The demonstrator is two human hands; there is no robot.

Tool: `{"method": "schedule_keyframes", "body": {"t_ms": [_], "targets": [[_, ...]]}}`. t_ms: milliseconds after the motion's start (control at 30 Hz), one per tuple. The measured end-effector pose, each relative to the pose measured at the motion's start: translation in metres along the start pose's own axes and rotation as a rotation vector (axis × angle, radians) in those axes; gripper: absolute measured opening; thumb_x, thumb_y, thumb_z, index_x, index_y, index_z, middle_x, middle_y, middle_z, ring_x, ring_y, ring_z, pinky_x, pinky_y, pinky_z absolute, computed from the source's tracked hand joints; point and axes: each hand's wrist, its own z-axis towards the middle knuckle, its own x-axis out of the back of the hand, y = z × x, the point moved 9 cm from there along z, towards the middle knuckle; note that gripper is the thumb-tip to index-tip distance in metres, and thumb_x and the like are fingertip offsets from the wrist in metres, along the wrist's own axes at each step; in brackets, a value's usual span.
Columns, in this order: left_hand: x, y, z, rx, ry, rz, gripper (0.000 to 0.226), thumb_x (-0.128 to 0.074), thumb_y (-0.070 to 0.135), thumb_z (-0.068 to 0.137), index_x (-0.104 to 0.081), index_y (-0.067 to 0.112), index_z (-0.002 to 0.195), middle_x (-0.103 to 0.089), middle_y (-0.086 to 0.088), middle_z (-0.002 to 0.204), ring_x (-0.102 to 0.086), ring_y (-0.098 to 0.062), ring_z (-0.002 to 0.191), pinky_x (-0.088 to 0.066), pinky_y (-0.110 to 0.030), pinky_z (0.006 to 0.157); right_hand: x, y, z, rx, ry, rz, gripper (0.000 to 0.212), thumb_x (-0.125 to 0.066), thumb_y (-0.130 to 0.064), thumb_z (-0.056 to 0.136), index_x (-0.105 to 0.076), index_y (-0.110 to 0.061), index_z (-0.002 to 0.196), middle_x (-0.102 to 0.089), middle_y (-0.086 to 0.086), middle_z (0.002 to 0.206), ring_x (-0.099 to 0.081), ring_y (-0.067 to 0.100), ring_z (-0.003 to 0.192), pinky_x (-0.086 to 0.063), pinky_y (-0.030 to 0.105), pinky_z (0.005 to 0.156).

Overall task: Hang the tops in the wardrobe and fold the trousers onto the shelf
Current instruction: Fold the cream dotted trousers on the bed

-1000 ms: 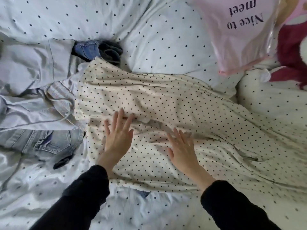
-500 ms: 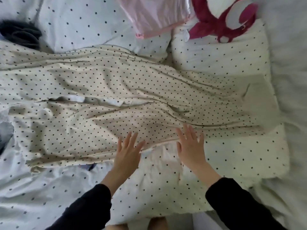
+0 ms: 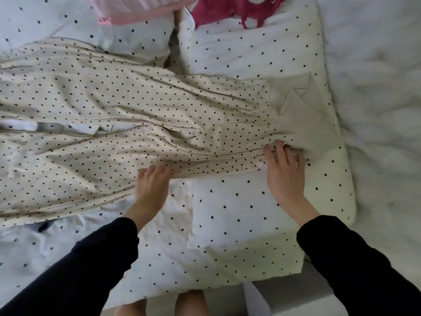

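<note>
Cream trousers with black dots (image 3: 127,106) lie spread across the bed, legs running to the left and the plain waistband (image 3: 305,115) at the right. My left hand (image 3: 151,188) rests at the near edge of the lower leg, fingers curled onto the fabric. Near the waistband, my right hand (image 3: 284,172) has its fingertips bunching the cloth. Whether either hand truly pinches the fabric I cannot tell.
White dotted pillows (image 3: 250,53) and a dotted duvet (image 3: 223,236) lie under the trousers. A pink plastic bag (image 3: 139,10) and a magenta soft toy (image 3: 239,10) sit at the far edge. A fluffy white blanket (image 3: 376,87) fills the right side.
Both hands slid to the right along the trousers' near edge, the right one reaching the waistband. The view panned right; the denim pile at the left left the frame.
</note>
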Motion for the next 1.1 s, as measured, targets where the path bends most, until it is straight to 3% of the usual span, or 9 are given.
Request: {"method": "schedule_keyframes", "body": {"t_ms": [167, 267, 400, 600, 700, 767, 867, 1000, 1100], "targets": [[0.012, 0.007, -0.032, -0.090, 0.013, -0.094, 0.029, -0.085, -0.007, 0.054, -0.064, 0.008, 0.067, -0.059, -0.004, 0.063, -0.058, -0.026, 0.050, -0.047, -0.031, 0.048, 0.001, 0.004, -0.006, 0.024, -0.011, 0.039, 0.059, -0.059, 0.003, 0.075, -0.049, -0.010, 0.131, -0.047, 0.017, 0.137, -0.052, 0.034, 0.113, -0.042, 0.049, 0.087], [0.019, 0.005, -0.053, -0.078, 0.003, -0.140, 0.027, -0.087, -0.003, 0.053, -0.069, 0.009, 0.069, -0.061, -0.002, 0.062, -0.058, -0.025, 0.049, -0.048, -0.031, 0.044, -0.001, 0.016, -0.003, 0.010, -0.079, 0.021, 0.070, -0.067, 0.001, 0.070, -0.045, -0.009, 0.136, -0.044, 0.017, 0.140, -0.050, 0.034, 0.114, -0.039, 0.053, 0.094], [0.028, 0.008, -0.062, -0.086, 0.009, -0.161, 0.025, -0.088, -0.001, 0.054, -0.070, 0.010, 0.067, -0.058, 0.000, 0.059, -0.054, -0.022, 0.046, -0.046, -0.029, 0.042, 0.003, 0.027, 0.003, -0.055, -0.146, -0.023, 0.063, -0.059, -0.003, 0.080, -0.040, -0.010, 0.140, -0.038, 0.014, 0.145, -0.048, 0.032, 0.117, -0.035, 0.052, 0.093], [0.040, 0.006, -0.065, -0.102, 0.039, -0.206, 0.019, -0.085, 0.000, 0.060, -0.071, 0.007, 0.070, -0.059, -0.001, 0.062, -0.056, -0.023, 0.047, -0.045, -0.026, 0.042, 0.012, 0.030, -0.007, -0.048, -0.011, 0.003, 0.054, -0.065, 0.003, 0.070, -0.057, -0.008, 0.122, -0.058, 0.015, 0.120, -0.057, 0.034, 0.082, -0.043, 0.045, 0.075], [0.031, 0.001, -0.074, -0.082, -0.030, -0.203, 0.014, -0.082, 0.002, 0.066, -0.072, 0.008, 0.072, -0.061, -0.001, 0.064, -0.057, -0.022, 0.049, -0.049, -0.028, 0.044, 0.021, 0.029, -0.024, 0.030, 0.091, 0.045, 0.052, -0.066, 0.005, 0.065, -0.060, -0.009, 0.116, -0.063, 0.011, 0.113, -0.057, 0.031, 0.073, -0.040, 0.041, 0.076], [0.018, -0.004, -0.083, -0.037, -0.120, -0.199, 0.003, -0.074, 0.007, 0.077, -0.073, 0.009, 0.080, -0.064, -0.002, 0.072, -0.059, -0.024, 0.055, -0.050, -0.030, 0.051, 0.025, 0.032, -0.039, 0.063, 0.124, 0.082, 0.054, -0.068, 0.005, 0.065, -0.060, -0.008, 0.117, -0.063, 0.011, 0.112, -0.059, 0.030, 0.075, -0.035, 0.041, 0.079], [0.008, -0.007, -0.091, -0.001, -0.234, -0.205, 0.008, -0.065, 0.012, 0.086, -0.072, 0.010, 0.088, -0.064, -0.002, 0.079, -0.059, -0.022, 0.062, -0.051, -0.031, 0.059, 0.027, 0.036, -0.058, 0.073, 0.130, 0.100, 0.053, -0.069, 0.008, 0.065, -0.062, -0.006, 0.115, -0.062, 0.013, 0.106, -0.059, 0.030, 0.079, -0.036, 0.043, 0.081], [0.024, -0.001, -0.091, -0.089, -0.138, -0.168, 0.016, -0.083, 0.003, 0.065, -0.070, 0.010, 0.072, -0.058, 0.000, 0.061, -0.055, -0.020, 0.045, -0.046, -0.028, 0.047, 0.024, 0.048, -0.060, 0.046, 0.099, 0.083, 0.039, -0.071, 0.011, 0.062, -0.068, -0.004, 0.097, -0.061, 0.013, 0.098, -0.057, 0.031, 0.081, -0.043, 0.041, 0.073], [0.033, -0.010, -0.089, -0.067, -0.094, -0.143, 0.019, -0.083, -0.001, 0.063, -0.067, 0.008, 0.070, -0.056, -0.002, 0.059, -0.055, -0.023, 0.047, -0.047, -0.033, 0.052, 0.027, 0.053, -0.051, -0.068, 0.041, 0.182, 0.027, -0.069, 0.005, 0.067, -0.069, -0.005, 0.093, -0.063, 0.013, 0.101, -0.055, 0.032, 0.093, -0.039, 0.044, 0.079]]}}
